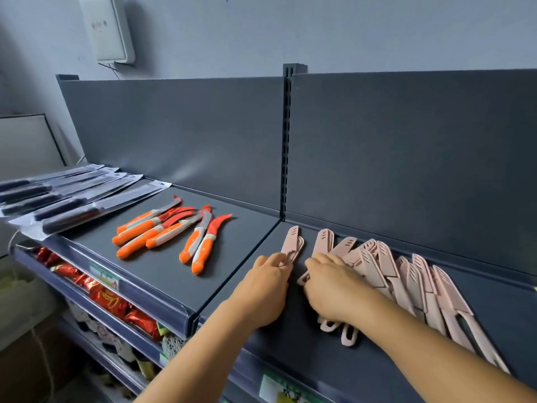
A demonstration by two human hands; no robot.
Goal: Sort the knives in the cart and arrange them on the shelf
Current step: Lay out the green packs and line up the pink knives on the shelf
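Both hands are working on the top shelf point(290, 324), rt section. L hand point(266, 289) is pinching the handle end of a single pink sheathed knife point(293, 245), which is lying apart at the left edge of that section w/ its tip pointing toward the back panel point(406, 146). R hand point(334, 289) is lying knuckles-up over the left end of the pink knife row point(406, 280), fingers curling onto one knife there; can't tell exactly which one it's gripping, since the hand is covering it. Pink handle loops are sticking out below the wrist. Rest of the pink row is fanning out to the rt, overlapping, tips toward the back panel, handles toward the front edge.

On the left shelf section, orange-handled knives point(171, 231) are lying in a loose group w/ red blade covers, well apart from the pink ones. Further left, black-handled knives point(58, 199) in clear packaging are lying side by side. Lower shelves are holding red foil packets point(110, 298). White box point(107, 27) is hanging on the wall.
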